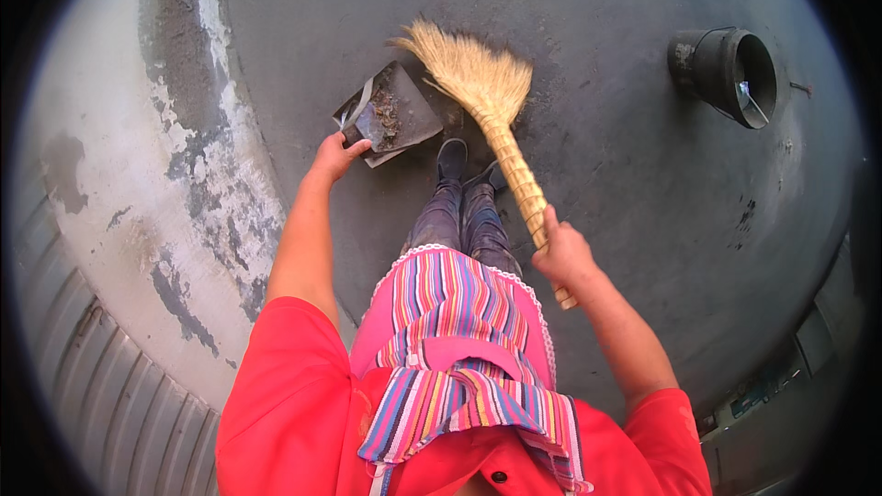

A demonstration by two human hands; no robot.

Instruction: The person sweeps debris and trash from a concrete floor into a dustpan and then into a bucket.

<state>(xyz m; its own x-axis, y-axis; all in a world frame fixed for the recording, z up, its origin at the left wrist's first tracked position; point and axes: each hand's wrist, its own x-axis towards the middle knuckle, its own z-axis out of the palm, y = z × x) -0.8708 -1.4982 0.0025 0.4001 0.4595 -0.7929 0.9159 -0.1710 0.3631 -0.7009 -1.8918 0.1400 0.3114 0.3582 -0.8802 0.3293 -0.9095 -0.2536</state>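
Observation:
My left hand (338,156) is closed on the near left corner of a dark, square-sided dustpan (418,115), which has a pale strap across its left side. Brown debris (386,113) lies inside it. In my right hand (563,255) is a straw hand broom (505,133), gripped near the end of its bound handle. Its fanned bristles point away from me and spread just right of the dustpan, apart from its far edge. Whether the bristle tips touch the floor, I cannot tell.
On the right a black bucket (703,69) lies tipped on its side, with a pale object inside its mouth. The floor (606,165) is dark grey concrete. A peeling whitish wall (129,220) and ribbed metal sheeting (119,395) run along the left. My shoes (451,158) stand just below the dustpan.

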